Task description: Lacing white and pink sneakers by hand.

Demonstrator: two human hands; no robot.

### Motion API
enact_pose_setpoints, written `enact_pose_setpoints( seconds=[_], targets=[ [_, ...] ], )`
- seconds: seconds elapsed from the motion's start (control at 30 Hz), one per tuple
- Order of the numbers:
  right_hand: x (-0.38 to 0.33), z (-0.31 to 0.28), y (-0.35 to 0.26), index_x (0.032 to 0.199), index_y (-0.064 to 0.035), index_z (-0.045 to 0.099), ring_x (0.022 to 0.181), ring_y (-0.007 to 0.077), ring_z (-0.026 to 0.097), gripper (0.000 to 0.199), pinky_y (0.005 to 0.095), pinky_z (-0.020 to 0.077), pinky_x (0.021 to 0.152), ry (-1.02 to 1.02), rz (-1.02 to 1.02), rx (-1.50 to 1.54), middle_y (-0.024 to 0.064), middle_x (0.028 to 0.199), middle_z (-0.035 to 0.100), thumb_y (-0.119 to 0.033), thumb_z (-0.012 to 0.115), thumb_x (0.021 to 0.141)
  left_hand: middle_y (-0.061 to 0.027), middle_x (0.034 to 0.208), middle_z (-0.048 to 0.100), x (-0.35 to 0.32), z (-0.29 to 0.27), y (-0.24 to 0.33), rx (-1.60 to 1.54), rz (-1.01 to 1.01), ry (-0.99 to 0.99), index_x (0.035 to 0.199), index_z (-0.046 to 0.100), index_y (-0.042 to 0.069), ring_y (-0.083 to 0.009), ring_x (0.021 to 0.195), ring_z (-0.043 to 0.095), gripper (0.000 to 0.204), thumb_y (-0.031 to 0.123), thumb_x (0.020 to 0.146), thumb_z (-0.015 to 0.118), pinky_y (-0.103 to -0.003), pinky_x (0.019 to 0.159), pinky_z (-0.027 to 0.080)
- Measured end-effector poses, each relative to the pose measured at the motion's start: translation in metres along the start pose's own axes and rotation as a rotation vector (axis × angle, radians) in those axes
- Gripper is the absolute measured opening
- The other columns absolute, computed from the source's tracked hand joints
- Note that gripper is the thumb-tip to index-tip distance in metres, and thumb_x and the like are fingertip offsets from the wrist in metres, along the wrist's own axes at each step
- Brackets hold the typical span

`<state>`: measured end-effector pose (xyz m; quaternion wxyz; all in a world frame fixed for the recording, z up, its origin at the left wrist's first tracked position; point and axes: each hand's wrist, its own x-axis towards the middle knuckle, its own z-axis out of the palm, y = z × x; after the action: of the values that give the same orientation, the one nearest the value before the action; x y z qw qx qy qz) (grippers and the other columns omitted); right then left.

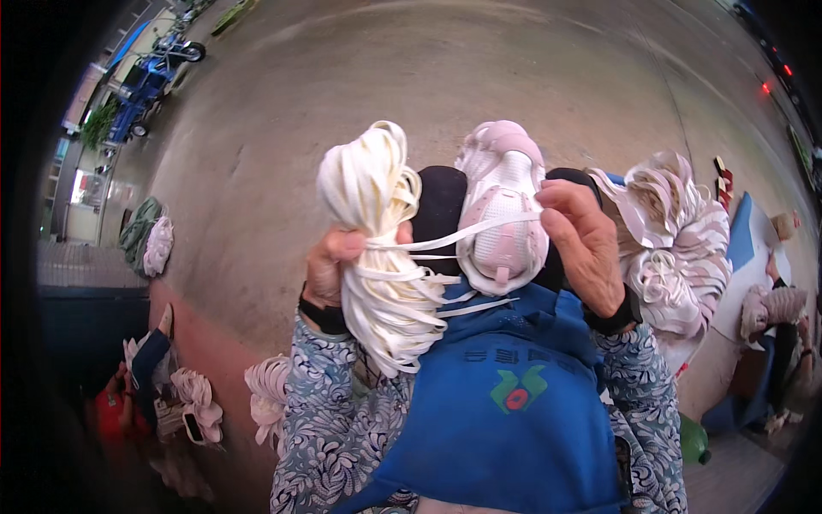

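My left hand [328, 267] is closed around the middle of a thick bundle of white shoelaces [368, 184], which fans out above and below the grip. From that bundle a single flat white shoelace [479, 227] runs across to my right hand [586, 244], its end pinched between thumb and fingers. Between my dark-clad knees lies a pink and white sneaker [505, 218], beneath the stretched lace. A few loose lace ends [475, 307] hang from the bundle over my blue apron [514, 445].
Stacked pink and white shoe parts [676, 231] stand close by my right knee. Further right, another person sits near a pink shoe stack [771, 308]; a green bottle [694, 439] is below. At left are a person in red [111, 411], more shoe bundles [195, 398] and a blue three-wheeler [150, 86].
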<state>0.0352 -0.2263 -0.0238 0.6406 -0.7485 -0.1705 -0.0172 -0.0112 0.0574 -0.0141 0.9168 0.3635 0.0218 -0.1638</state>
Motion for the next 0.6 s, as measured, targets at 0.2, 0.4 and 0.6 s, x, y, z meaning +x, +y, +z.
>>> enact_pose_setpoints(
  seconds=[0.2,0.4,0.6],
  targets=[
    [-0.003,0.014,-0.018,0.102,-0.0005,0.063,0.087,0.0146,0.059,0.020,0.0274,0.0461,0.078,-0.148,-0.022,0.059,0.0067,0.095,0.063,-0.006,0.064,0.083,-0.0226,0.105,0.063,0.011,0.006,-0.008,-0.007,-0.036,-0.078,0.122,0.049,-0.012,-0.0294,0.088,0.066,0.065,0.023,0.068,0.057,-0.038,0.079,0.057],
    [-0.002,0.043,-0.033,0.108,0.0008,0.061,0.086,0.0209,0.064,0.035,0.0317,0.0494,0.075,-0.420,0.038,0.064,0.0127,0.093,0.065,-0.024,0.069,0.083,-0.0143,0.124,0.056,0.012,0.014,-0.013,0.195,-0.116,-0.064,0.136,0.039,-0.004,-0.0222,0.113,0.056,0.069,0.012,0.072,0.061,-0.033,0.101,0.042],
    [-0.006,0.049,-0.027,0.108,0.0038,0.060,0.078,0.0140,0.062,0.035,0.0288,0.0498,0.069,-0.410,0.277,0.218,0.0096,0.087,0.065,-0.022,0.067,0.086,-0.0075,0.113,0.055,0.015,0.015,-0.022,0.332,-0.048,0.003,0.120,0.046,0.002,-0.0141,0.105,0.054,0.047,0.015,0.081,0.069,-0.029,0.096,0.042]
  ],
)
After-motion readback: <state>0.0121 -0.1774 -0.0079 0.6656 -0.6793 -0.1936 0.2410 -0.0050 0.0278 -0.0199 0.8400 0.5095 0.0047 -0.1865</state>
